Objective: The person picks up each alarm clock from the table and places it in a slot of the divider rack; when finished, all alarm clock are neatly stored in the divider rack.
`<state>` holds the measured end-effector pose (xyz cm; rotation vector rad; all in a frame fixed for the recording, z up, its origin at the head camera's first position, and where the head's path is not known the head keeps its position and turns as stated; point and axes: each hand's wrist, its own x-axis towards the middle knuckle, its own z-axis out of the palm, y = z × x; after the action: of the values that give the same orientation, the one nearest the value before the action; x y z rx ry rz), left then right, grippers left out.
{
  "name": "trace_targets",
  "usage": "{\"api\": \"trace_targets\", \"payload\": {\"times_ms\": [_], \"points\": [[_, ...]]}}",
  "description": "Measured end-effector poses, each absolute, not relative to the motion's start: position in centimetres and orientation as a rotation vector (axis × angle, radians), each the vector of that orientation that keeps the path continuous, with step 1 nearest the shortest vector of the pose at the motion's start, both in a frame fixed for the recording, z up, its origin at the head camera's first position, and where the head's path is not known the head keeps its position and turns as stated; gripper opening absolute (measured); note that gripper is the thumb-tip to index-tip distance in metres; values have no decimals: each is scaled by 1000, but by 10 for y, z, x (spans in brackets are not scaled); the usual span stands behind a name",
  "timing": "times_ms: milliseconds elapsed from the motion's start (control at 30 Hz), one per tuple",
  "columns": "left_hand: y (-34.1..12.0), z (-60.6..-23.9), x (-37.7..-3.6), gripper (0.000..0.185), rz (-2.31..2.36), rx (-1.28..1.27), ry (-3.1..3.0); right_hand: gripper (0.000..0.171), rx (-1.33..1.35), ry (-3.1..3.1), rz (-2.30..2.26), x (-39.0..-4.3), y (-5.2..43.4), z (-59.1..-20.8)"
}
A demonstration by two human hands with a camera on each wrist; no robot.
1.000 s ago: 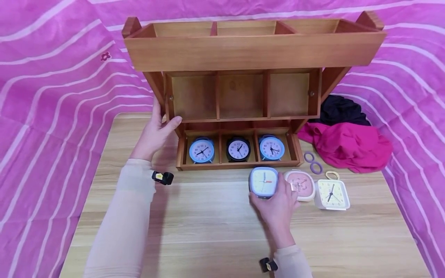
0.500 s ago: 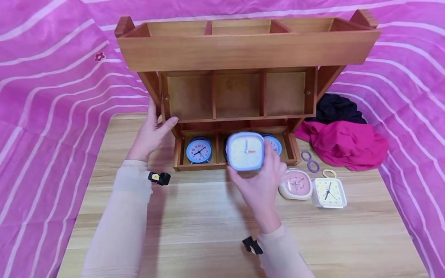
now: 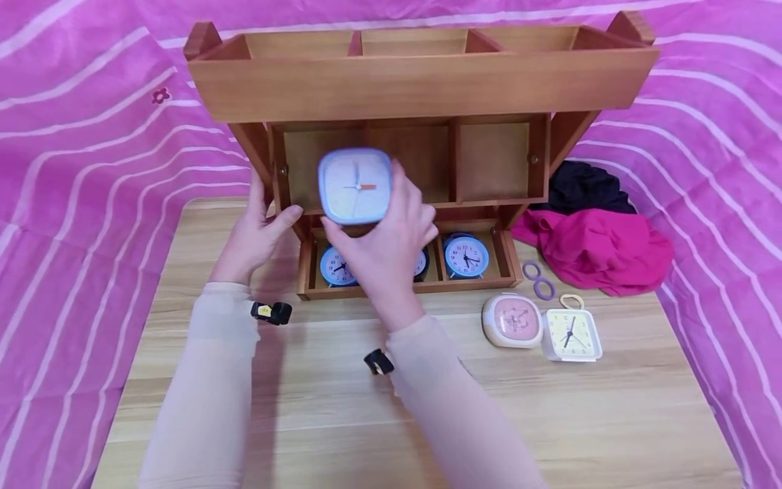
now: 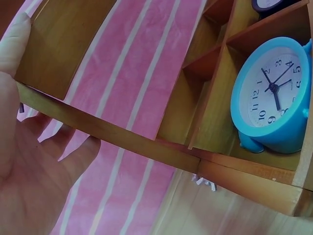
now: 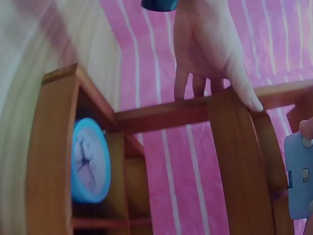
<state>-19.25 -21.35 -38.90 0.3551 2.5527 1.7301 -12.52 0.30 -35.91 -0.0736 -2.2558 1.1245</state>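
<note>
A pale-blue square alarm clock is pinched between the thumb and fingers of my right hand, raised in front of the left compartment of the middle tier. Its underside shows at the edge of the right wrist view. My left hand grips the left side of the three-tier wooden rack, thumb in front, fingers behind. In the bottom tier, a round blue alarm clock stands left, a black one in the middle and another blue one right. My right hand partly hides the first two.
On the table, right of the rack, stand a pink-faced white alarm clock and a square white one. Two purple rings and a yellow ring lie behind them. Magenta cloth and black cloth are heaped farther back.
My right hand has lifted the pale-blue alarm clock off the table and carried it up and left to the middle tier. The left hand keeps its grip on the rack.
</note>
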Motion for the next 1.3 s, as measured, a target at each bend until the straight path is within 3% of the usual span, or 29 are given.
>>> {"api": "trace_targets", "payload": {"times_ms": [533, 1300], "points": [[-218, -390, -197, 93, 1750, 514, 2496, 114, -88, -2422, 970, -166, -37, -366], [-224, -386, -200, 91, 1855, 664, 2267, 111, -121, -2565, 770, -176, -48, -368]]}}
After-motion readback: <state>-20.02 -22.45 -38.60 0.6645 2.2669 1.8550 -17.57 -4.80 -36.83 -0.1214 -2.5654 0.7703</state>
